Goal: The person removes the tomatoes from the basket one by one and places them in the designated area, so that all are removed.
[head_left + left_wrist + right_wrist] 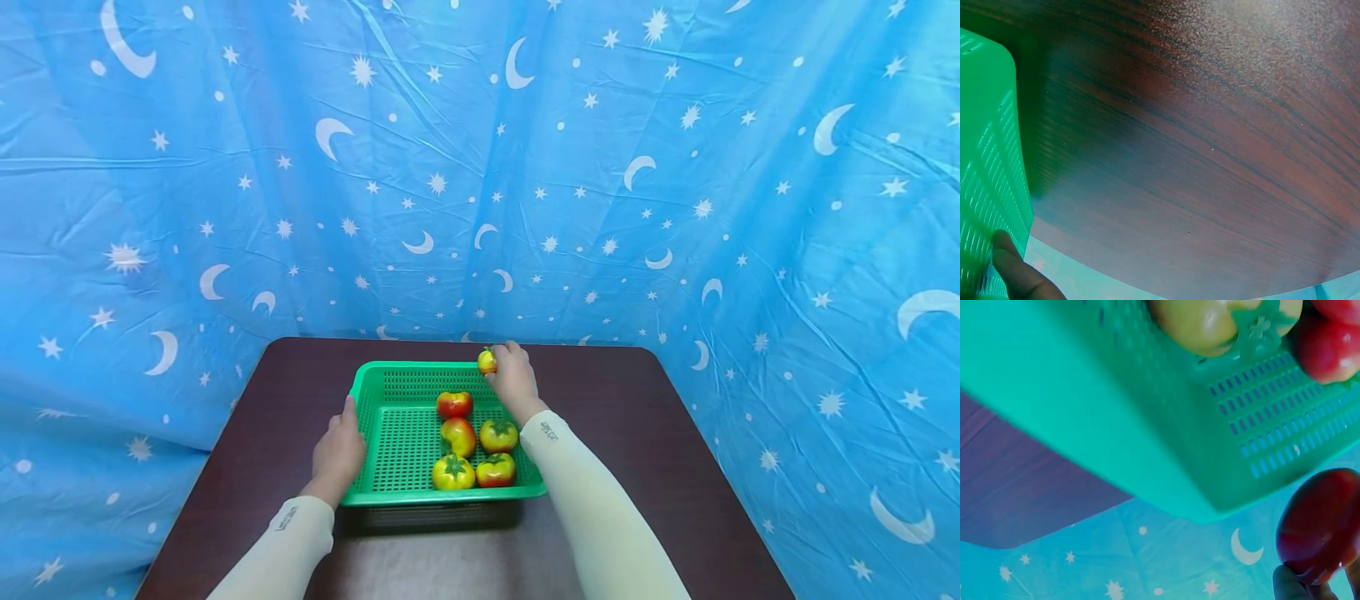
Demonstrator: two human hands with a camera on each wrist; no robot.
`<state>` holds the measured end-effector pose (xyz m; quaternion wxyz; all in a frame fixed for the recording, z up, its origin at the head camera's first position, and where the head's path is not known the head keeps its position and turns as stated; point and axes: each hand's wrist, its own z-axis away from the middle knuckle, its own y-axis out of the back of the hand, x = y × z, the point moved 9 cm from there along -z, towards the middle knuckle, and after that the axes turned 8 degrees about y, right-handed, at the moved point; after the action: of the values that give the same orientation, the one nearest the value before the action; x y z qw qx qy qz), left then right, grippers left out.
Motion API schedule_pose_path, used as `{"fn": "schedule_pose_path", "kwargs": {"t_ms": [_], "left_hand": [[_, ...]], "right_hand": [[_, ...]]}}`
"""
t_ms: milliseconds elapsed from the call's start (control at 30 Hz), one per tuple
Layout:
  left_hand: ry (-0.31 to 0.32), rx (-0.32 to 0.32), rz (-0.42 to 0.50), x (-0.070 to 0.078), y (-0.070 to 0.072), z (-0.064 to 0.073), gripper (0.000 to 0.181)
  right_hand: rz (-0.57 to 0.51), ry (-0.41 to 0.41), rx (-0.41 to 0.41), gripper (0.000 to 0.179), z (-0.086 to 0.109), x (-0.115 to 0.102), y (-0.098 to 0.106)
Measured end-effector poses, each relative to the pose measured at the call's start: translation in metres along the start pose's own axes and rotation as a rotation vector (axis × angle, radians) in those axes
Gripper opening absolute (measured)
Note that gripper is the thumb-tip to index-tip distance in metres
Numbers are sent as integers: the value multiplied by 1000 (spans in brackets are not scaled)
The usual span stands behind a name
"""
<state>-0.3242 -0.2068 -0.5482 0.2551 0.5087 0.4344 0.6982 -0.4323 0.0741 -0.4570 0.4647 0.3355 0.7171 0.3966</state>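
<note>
A green plastic basket [405, 498] with slotted walls sits on the table, and several red-and-yellow tomatoes with green tops lie in its middle and right part. My left hand [339, 450] holds the basket's left side at the rim; in the left wrist view, fingers [1013, 269] lie against the outer wall. My right hand [514, 379] grips one tomato [487, 362] above the back rim, near the far right corner. In the right wrist view, this tomato [1321, 525] shows dark red, with fingertips [1288, 584] under it, just outside the rim.
A dark brown wood-grain table [615, 417] extends around the basket, with rounded far corners. Behind it and at both sides hangs a blue curtain [465, 208] with white moons and stars, close to the table's far edge.
</note>
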Motion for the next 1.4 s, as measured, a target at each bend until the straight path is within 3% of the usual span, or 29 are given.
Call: {"fn": "schedule_pose_path", "kwargs": {"t_ms": [400,1033,1400], "left_hand": [[3,-5,-2,1,1,0,68],[-6,-12,0,0,1,1,67],[-9,-7,0,0,0,-1,66]], "right_hand": [[-27,-65,127,47,-4,41,24],[-27,-211,178,50,20,93,28],[5,-244,185,50,28,108,30]]}}
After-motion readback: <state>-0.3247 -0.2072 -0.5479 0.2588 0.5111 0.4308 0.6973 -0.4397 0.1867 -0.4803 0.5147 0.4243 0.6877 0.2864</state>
